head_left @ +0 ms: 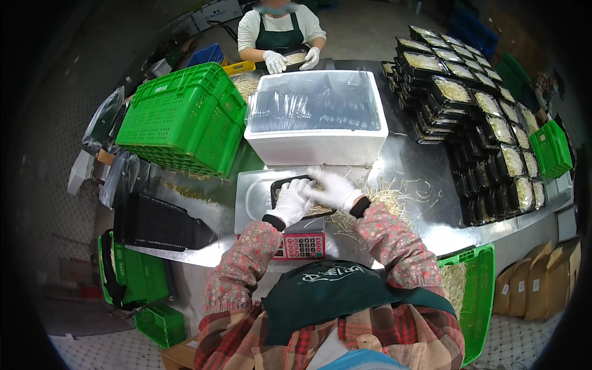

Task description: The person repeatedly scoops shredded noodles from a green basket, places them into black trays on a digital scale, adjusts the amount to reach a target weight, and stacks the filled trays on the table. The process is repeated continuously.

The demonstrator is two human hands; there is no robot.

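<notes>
A black plastic tray [275,192] of bean sprouts [319,209] rests on the metal plate of a red-and-white weighing scale [304,245]. Over the tray lies my left hand [291,201], white-gloved, its fingers stretched across the sprouts. My right hand [336,191], gloved too, crosses in from the right beside the left fingertips; motion smears its fingers. Loose sprouts [391,200] are heaped on the steel table just right of the scale. Beyond my hands stands a white foam box [317,148] with stacked clear plastic lids [314,105].
Green crates [179,117] stand at the left, near a stack of black trays [160,223]. Packed sprout trays [453,91] are piled high at the right. Across the table a co-worker [280,31] holds a filled tray. A green crate of sprouts [481,296] sits at my right.
</notes>
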